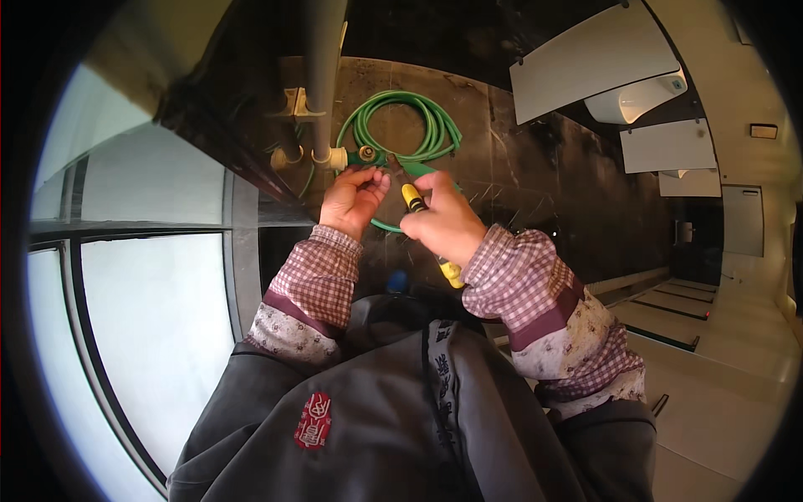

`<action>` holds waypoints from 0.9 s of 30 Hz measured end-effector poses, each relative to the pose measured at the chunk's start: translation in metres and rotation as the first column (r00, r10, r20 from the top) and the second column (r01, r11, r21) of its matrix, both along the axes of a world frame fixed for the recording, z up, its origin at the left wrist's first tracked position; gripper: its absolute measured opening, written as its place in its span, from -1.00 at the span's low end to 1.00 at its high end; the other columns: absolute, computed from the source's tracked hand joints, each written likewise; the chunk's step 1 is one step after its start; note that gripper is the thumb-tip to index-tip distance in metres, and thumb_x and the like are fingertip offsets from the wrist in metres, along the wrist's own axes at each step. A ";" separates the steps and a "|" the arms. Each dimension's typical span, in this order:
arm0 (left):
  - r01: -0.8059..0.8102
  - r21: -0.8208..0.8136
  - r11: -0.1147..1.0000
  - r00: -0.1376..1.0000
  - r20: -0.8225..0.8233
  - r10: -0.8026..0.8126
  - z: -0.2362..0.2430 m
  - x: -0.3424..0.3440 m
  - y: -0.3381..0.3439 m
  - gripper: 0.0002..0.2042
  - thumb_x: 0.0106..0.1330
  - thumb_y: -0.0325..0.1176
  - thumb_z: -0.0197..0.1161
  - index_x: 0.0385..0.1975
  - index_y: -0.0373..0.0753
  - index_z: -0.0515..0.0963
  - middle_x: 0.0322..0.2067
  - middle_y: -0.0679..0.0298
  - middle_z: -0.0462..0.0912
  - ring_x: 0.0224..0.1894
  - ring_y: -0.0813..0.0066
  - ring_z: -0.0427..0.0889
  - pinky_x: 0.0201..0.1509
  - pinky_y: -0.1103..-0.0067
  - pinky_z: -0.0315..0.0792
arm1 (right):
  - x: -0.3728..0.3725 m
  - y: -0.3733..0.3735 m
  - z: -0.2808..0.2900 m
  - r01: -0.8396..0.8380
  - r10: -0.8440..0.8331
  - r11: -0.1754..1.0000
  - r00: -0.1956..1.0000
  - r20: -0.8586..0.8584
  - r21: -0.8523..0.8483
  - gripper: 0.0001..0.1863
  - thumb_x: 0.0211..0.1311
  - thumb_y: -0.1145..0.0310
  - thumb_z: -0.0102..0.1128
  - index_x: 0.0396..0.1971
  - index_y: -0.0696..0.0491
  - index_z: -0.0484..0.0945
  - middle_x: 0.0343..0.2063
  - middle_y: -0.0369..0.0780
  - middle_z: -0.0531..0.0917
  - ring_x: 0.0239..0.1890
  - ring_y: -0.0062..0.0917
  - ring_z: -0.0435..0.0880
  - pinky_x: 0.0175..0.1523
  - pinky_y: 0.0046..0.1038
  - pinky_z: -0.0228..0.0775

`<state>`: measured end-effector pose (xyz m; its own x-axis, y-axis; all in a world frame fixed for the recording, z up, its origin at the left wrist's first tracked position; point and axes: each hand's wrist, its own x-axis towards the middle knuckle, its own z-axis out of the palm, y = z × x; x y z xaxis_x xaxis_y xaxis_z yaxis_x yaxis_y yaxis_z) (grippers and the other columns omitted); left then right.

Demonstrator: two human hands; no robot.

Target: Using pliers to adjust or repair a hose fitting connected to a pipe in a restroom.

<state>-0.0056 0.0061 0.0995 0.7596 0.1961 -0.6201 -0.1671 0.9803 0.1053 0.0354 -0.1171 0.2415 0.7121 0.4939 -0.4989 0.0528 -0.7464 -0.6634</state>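
My left hand (355, 201) has its fingers curled in a pinch just below a green fitting with a brass end (367, 154) beside a white pipe joint (335, 159); what it holds is too small to make out. My right hand (443, 214) grips pliers (413, 197) with yellow and black handles, their metal jaws pointing up toward the fitting. A green hose (385, 226) curves below my hands, and more of it lies coiled (443, 130) on the dark tiled floor (481, 151) beyond them.
Vertical pipes (322, 84) and dark framing stand at the upper left, with frosted panels (155, 318) at the left. At the right are urinals (637, 99) with white dividers (590, 58) and a row of pale panels (669, 314).
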 end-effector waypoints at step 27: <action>0.096 -0.181 0.979 0.989 -0.091 -0.114 0.017 0.008 -0.002 -0.67 0.14 -0.70 -0.05 -0.07 -0.34 0.35 -0.29 0.15 0.39 -0.37 0.48 0.36 -0.25 0.60 0.37 | 0.026 -0.084 0.009 0.512 -0.059 0.836 0.437 -0.897 0.195 -0.41 -0.29 0.64 -0.15 -0.04 0.24 0.25 -0.05 -0.01 0.40 -0.02 -0.29 0.45 0.01 -0.33 0.35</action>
